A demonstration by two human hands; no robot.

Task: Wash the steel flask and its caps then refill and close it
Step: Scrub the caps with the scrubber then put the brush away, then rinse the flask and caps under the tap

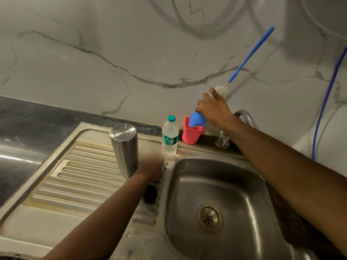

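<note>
The steel flask (124, 149) stands upside down on the ribbed drainboard (75, 177). A black cap (150, 193) lies on the drainboard near the basin's edge. My left hand (151, 167) is blurred, just right of the flask's lower end, back up and fingers curled downward. A sliver of metal shows at its right edge, but what it holds is hidden. My right hand (214, 107) grips a bottle brush (251, 53) around its bristles, with the blue bristle tip over a red cup (191, 135) and the long blue handle pointing up to the right.
A plastic water bottle (170, 136) with a teal cap stands between the flask and the red cup. The steel sink basin (221, 186) with its drain is at the lower right. The tap (244, 115) rises behind my right arm. A blue hose (326, 98) hangs at the right.
</note>
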